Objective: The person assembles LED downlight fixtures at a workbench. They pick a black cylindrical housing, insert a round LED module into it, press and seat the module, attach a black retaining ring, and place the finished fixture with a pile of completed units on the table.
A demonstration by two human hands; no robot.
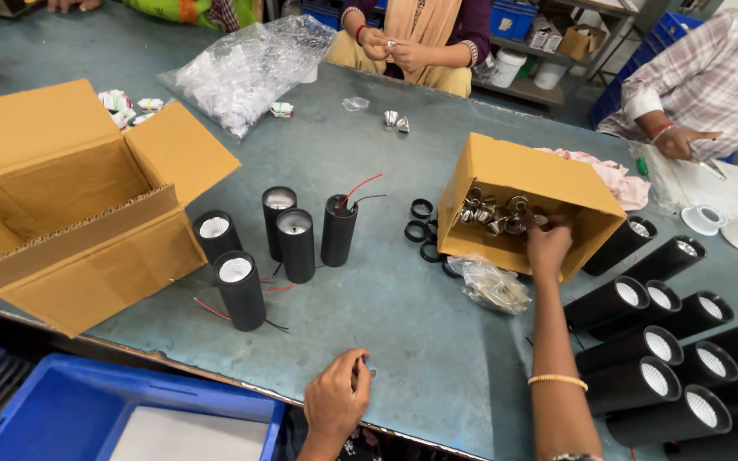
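Hands at a grey-green workshop table (403,324)

The right hand (548,243) reaches into a tipped cardboard box (514,175) of small metal parts (493,213), its grip hidden; the left hand (336,399), fingers curled loosely and empty, rests at the table's near edge.

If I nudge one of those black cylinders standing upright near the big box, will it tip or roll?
The upright black cylinders look tall and narrow, so a high push probably tips one. Once down it would likely roll, like the stacked lying cylinders. Trailing wires might snag.
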